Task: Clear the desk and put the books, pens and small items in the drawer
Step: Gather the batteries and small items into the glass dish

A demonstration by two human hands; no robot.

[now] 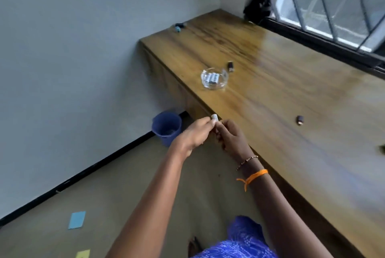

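Fingers of both the left hand point(194, 134) and right hand point(231, 140) pinch a white battery point(214, 117), label unreadable.

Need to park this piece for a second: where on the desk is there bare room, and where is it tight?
Bare wood lies between the glass dish and the dark cap, and from the dish back to the far corner. Tightest spot: the dish with the small dark item close behind it.

soft daylight enters from the window point(337, 1) at upper right; pale glare on the table point(277, 53). overall slightly blurred, wide-angle bending at edges.
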